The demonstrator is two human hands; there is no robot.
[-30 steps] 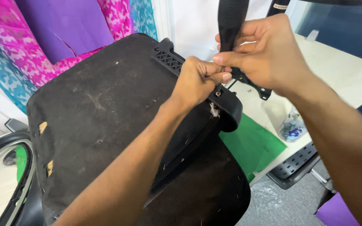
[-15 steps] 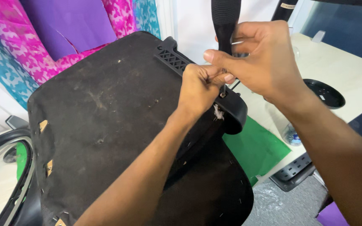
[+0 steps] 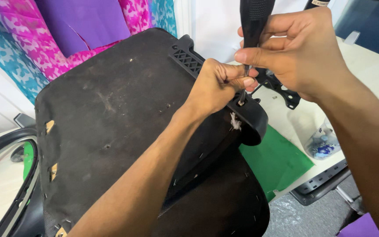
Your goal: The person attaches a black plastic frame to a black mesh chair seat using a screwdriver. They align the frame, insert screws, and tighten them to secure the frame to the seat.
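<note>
Seat point(image 3: 123, 131): I see the largest item, an upturned chair seat, filling the centre of the head view. Its underside is dusty black fabric stapled at the edges, with bare wood showing at small tears on the left. I judge it heavy and stiff as a whole, but soft on the surface. I would hold it by the rim, not the fabric.

Bracket point(image 3: 251, 116): black rounded plastic part at the seat's far right edge, below both hands. It looks rigid and smooth, so possibly slippery. A tuft of white fluff clings to it.

Driver point(image 3: 253, 19): black textured handle rising out of frame, with a thin metal shaft pointing down at the bracket. I judge it light and stiff. The handle is the place to grip it.

Right hand point(image 3: 299, 57): fingers closed around the lower handle, thumb pressed beside the shaft.

Left hand point(image 3: 218, 83): fingers curled tight and narrow, pinching at the shaft's tip just above the bracket. I cannot tell whether a screw sits between them.

Screw hole point(image 3: 241, 103): small metal point on the bracket, directly below the shaft. It is too small to resolve further.

Surroundings: pink and teal cloth point(image 3: 18, 48) behind the seat, a green sheet point(image 3: 277, 162) on the table point(image 3: 373, 74) to the right, and a black spoked plate point(image 3: 281, 90) just beyond the hands.
</note>
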